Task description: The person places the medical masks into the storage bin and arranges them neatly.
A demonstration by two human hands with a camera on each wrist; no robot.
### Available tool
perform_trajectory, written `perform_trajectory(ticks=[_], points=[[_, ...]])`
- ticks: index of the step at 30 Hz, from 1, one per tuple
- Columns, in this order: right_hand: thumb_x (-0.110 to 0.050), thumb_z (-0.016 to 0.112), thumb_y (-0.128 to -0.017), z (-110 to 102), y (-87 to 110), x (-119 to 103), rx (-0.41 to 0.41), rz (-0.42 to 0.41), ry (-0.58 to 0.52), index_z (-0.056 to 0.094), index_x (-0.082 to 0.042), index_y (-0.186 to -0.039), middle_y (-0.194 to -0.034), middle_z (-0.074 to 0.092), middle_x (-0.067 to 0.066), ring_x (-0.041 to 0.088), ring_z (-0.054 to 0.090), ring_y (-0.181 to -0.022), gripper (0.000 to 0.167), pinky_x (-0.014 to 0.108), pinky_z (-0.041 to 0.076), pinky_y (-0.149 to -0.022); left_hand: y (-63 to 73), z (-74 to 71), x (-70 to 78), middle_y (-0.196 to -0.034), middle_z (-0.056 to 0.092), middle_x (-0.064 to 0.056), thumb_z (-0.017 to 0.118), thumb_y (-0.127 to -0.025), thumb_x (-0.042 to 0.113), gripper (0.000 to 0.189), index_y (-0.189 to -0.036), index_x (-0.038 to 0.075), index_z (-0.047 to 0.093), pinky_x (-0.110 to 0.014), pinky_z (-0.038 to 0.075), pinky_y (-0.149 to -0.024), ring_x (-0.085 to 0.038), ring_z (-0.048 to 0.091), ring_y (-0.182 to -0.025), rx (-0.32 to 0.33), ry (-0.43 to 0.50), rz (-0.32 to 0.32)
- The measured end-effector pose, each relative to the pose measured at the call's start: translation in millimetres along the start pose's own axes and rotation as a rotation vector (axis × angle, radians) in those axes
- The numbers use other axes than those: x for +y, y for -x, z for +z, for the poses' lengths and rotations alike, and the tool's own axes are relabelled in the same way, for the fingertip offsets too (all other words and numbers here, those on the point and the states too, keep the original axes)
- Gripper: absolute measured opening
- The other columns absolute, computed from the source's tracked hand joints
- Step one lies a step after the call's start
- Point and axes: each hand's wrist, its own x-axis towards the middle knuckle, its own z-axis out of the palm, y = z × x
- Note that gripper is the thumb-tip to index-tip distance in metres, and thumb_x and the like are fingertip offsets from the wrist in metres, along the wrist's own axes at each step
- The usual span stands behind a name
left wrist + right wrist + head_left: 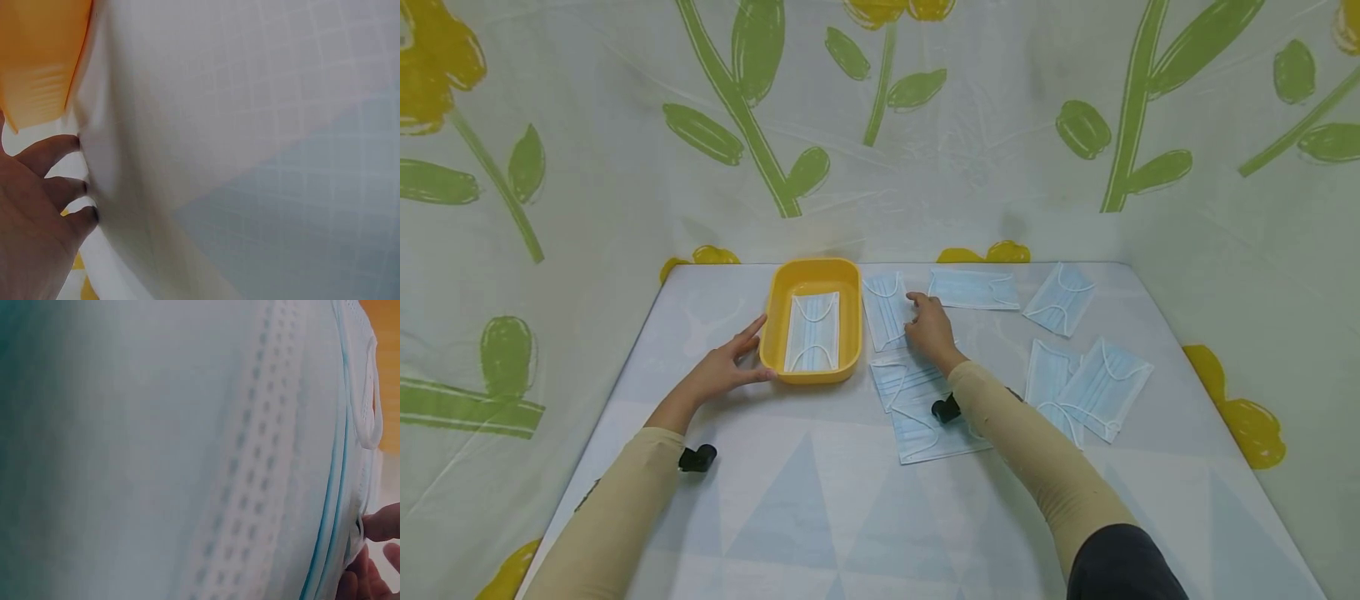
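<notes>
A yellow tray (855, 321) stands at the back left of the table, and one pleated blue face mask (814, 332) lies inside it. My left hand (721, 368) is at the tray's left side, fingers spread, with the thumb by its near left corner. In the left wrist view, the left hand (37, 206) has its fingertips down by the table surface beside the tray (40, 56). My right hand (931, 331) reaches to the right edge of another mask (885, 312) just right of the tray. Its thumb and index finger are apart. The right wrist view shows fingers (381, 523) at a mask's edge.
Overlapping masks (917, 429) lie under and beside the right forearm. A mask (973, 289) is at the back edge, another (1062, 298) at the back right. Two overlapping masks (1105, 387) lie farther right. A flower-printed curtain (985, 125) surrounds the table.
</notes>
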Motion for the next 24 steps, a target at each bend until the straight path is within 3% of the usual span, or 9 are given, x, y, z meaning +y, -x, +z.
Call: perform_trajectory(ticks=[9, 24], points=[[0.003, 0.059, -0.089, 1.4, 1.5, 0.7, -0.009, -0.019, -0.016, 0.048, -0.003, -0.147, -0.12, 0.065, 0.017, 0.029, 0.063, -0.098, 0.059, 0.042, 0.053, -0.089, 0.2, 0.2, -0.3, -0.164, 0.028, -0.019, 0.075, -0.08, 0.067, 0.111, -0.16, 0.051, -0.001, -0.08, 0.017, -0.11, -0.053, 0.015, -0.15, 0.013, -0.013, 0.014], [-0.004, 0.059, -0.092, 2.5, 5.5, -2.4, 0.047, -0.016, -0.033, 0.045, -0.008, -0.148, -0.112, 0.069, 0.016, 0.03, 0.063, -0.086, 0.058, 0.043, 0.055, -0.08, 0.5, -0.2, -0.1, -0.164, 0.028, -0.019, 0.076, -0.082, 0.065, 0.109, -0.159, 0.052, 0.0, -0.079, 0.017, -0.11, -0.053, 0.014, -0.15, 0.005, 0.0, 0.009]])
